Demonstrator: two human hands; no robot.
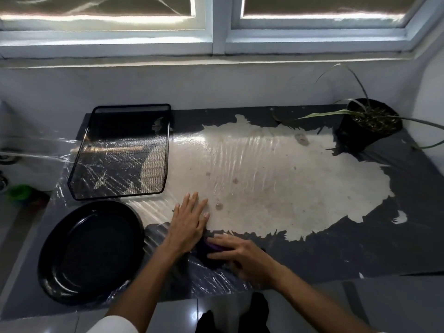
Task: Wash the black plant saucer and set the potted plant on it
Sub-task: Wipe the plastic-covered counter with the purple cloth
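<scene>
The black plant saucer (93,251), wide, round and with a ringed floor, sits at the table's near left corner, apart from both hands. The potted plant (367,121), a black pot with long thin leaves, stands at the far right. My left hand (189,222) lies flat on the table near the front middle, fingers apart, its heel over a dark item. My right hand (242,253) is curled on a purple scrubber (216,246) right beside it. What the dark item (204,257) under the scrubber is cannot be told.
A black wire-mesh tray (125,152) lies at the far left, behind the saucer. The dark table (336,248) is covered in clear plastic film and has a large pale worn patch (276,183). A white wall and window run behind. A green object (18,192) lies left of the table.
</scene>
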